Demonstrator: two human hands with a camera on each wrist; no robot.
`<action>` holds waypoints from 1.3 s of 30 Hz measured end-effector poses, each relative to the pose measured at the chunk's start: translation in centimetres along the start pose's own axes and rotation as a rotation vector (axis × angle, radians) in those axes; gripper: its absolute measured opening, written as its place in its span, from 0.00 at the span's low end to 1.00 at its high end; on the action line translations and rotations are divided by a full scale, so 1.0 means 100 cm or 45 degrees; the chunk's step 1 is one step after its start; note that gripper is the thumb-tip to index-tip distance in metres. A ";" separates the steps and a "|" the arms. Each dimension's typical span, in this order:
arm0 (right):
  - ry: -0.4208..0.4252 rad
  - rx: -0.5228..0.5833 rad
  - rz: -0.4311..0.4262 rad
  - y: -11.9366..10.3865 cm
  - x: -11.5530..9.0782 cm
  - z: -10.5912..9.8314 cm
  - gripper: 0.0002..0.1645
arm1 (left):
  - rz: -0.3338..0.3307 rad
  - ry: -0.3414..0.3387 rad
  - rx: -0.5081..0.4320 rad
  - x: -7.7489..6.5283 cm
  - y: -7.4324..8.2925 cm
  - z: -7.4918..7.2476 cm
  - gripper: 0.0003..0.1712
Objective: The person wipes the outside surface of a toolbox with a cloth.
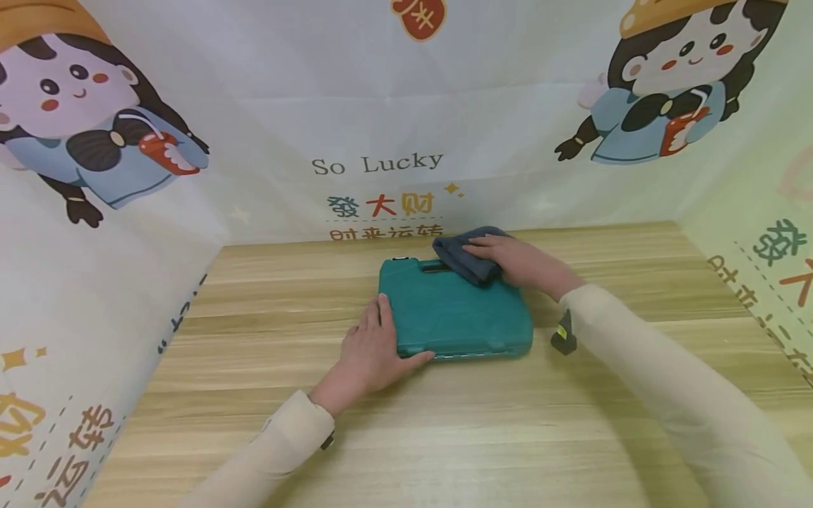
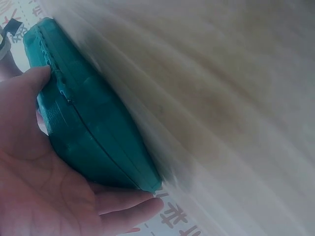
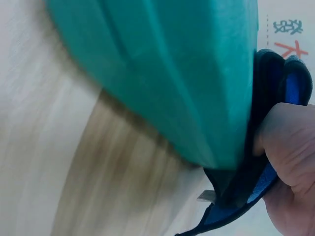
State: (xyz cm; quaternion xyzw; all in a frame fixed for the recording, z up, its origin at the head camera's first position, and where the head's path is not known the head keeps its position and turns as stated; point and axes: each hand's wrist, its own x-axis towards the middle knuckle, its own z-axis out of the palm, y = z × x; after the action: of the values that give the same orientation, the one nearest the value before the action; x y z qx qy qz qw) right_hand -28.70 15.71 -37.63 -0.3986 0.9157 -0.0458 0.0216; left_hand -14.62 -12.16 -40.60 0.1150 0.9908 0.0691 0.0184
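Observation:
A teal-green plastic carrying case [image 1: 457, 310] lies flat on the wooden table, its handle side away from me. My left hand [image 1: 371, 346] grips the near left corner, fingers along the left side and thumb on the front edge. In the left wrist view the thumb touches the case's seam [image 2: 66, 96]. On the far right part of the lid, my right hand [image 1: 517, 261] holds a folded dark blue cloth [image 1: 466, 257]. The right wrist view shows the thumb bent against the cloth [image 3: 268, 73], which touches the case [image 3: 162, 73]. The cloth hides part of the handle.
The wood-grain table [image 1: 286, 317] runs up to a printed white backdrop [image 1: 381, 106] just behind the case. Printed side sheets [image 1: 762, 247] stand at left and right. Dark wrist devices [image 1: 563, 335] show under the sleeves.

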 end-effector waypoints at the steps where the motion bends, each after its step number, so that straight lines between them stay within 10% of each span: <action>1: 0.004 0.032 0.015 0.002 -0.002 0.001 0.44 | -0.001 0.001 0.001 0.000 0.000 0.000 0.71; 19: 0.095 0.313 0.157 0.019 -0.029 0.015 0.44 | 0.000 0.022 -0.015 -0.001 0.000 0.001 0.70; 39: 0.064 0.061 0.537 -0.050 -0.036 0.008 0.34 | -0.012 0.003 -0.020 0.000 0.002 0.001 0.71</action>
State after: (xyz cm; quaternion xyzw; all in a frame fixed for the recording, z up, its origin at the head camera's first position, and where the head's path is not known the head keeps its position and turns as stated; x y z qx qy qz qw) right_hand -22.57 14.91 -37.91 -0.1964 0.9777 -0.0721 0.0173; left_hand -14.53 -11.99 -40.69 0.1101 0.9908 0.0769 0.0184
